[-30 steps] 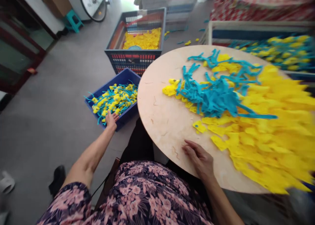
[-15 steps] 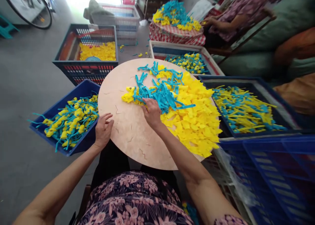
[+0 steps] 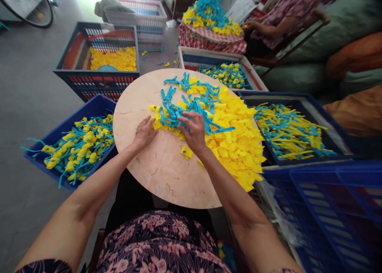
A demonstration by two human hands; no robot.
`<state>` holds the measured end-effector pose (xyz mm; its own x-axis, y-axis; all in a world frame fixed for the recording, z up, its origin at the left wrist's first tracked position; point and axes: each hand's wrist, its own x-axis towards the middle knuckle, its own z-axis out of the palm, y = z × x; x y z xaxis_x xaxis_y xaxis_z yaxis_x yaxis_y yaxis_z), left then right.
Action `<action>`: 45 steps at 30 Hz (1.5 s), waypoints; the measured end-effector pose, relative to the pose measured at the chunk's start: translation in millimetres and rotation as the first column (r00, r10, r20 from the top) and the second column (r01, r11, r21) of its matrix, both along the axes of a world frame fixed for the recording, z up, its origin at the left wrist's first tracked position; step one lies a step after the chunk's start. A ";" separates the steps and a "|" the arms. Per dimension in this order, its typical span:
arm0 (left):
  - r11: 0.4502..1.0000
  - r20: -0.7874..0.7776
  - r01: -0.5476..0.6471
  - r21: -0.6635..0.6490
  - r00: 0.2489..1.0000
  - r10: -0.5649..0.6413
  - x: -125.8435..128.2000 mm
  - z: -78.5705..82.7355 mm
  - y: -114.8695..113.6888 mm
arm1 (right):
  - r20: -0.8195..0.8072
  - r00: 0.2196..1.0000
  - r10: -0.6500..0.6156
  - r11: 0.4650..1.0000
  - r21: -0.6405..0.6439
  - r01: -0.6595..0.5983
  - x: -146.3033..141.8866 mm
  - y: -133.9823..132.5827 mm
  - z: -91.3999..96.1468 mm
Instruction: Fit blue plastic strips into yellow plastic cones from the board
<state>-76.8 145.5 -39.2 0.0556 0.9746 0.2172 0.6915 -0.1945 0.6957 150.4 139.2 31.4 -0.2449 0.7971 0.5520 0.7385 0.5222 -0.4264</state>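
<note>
On a round wooden tabletop, my left hand lies with fingers stretched out, their tips beside a small group of yellow pieces. My right hand is over the near edge of a loose heap of blue strips, its fingers bent but apart; no held piece can be made out. Just below that hand lies a small yellow piece with a blue spot. A broad spread of flat yellow fabric-like pieces covers the right side of the tabletop.
Left of the table stands a blue bin of joined yellow-and-blue pieces. A dark crate holds yellow pieces. Bins of more pieces stand at the right. Beyond, a person sits beside a heaped checked-cloth table.
My left hand has moved from the table's near-left edge up to the yellow group. My right hand has shifted slightly right, and a small yellow piece now lies below it.
</note>
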 end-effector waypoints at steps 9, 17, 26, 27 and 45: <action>0.940 0.005 0.337 0.043 0.941 -0.338 17.5 -3.2 -89.0 | -0.508 0.848 -0.154 0.972 -0.230 0.039 36.4 -56.3 17.0; 0.945 -0.034 0.311 0.098 0.950 -0.309 20.0 -8.0 -111.3 | -0.197 0.980 -0.043 0.963 -0.268 -0.012 50.6 -142.0 -40.7; 0.985 0.051 0.094 0.142 0.993 -0.102 34.0 5.7 -150.0 | 0.147 0.986 0.084 0.961 -0.272 -0.041 2.9 -148.2 -43.7; 0.988 0.081 0.066 0.138 0.994 -0.077 34.6 6.7 -153.1 | 0.177 0.983 0.058 0.959 -0.284 -0.005 -3.2 -146.1 -45.3; 0.990 0.022 -0.121 0.076 0.993 0.120 41.1 10.2 -108.6 | -0.552 0.818 -0.160 0.841 -0.511 -0.180 26.4 -132.3 -51.4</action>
<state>-35.7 36.8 -28.9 -0.0659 0.9543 0.2915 0.7012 -0.1635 0.6940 176.8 6.9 -20.1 -0.0424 0.9949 0.0920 0.2774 0.1002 -0.9555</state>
